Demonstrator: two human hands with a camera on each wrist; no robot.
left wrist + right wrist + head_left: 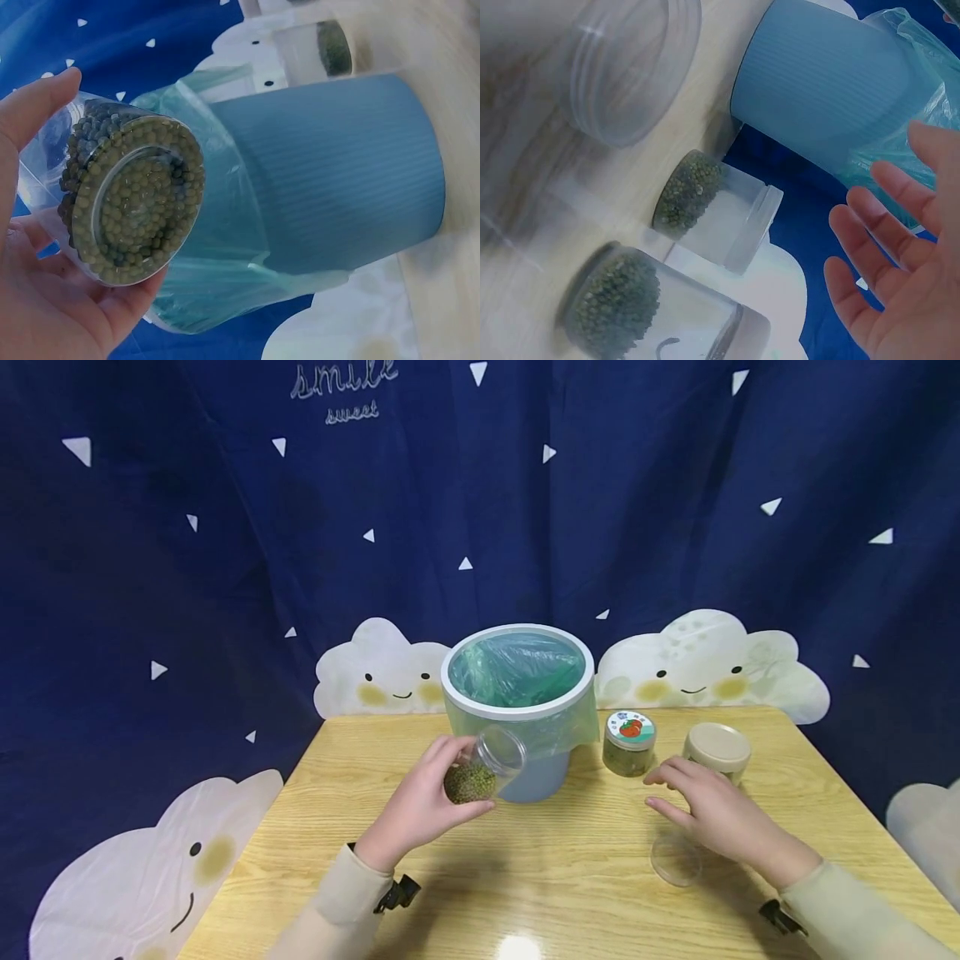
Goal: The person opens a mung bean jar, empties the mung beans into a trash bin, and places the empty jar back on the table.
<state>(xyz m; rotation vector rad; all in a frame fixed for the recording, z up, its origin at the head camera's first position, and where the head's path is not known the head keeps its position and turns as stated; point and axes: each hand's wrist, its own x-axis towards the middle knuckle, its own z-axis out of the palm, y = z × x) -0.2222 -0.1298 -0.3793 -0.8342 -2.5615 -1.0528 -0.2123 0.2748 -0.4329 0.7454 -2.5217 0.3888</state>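
On the surface (585,893), at half past four from the bin (536,777), lies a clear lid (676,862). At seven o'clock, the left hand (427,797) curls its fingers round a tilted bean jar (483,768); only the left wrist view shows its base. The right hand (712,810), fingers loosely apart, holds nothing and, in the head view, partly hides the tan-lidded jar (717,747); near this, the tomato jar (628,747) stands at half past three.

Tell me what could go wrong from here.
The tilted clear jar in the left grip seems uncapped and sits in front of the lined bin, not over its opening; tipping it further could scatter mung beans across the table.

The right grip hovers near the beige-lidded jar and the loose clear lid, so a careless move might knock either.
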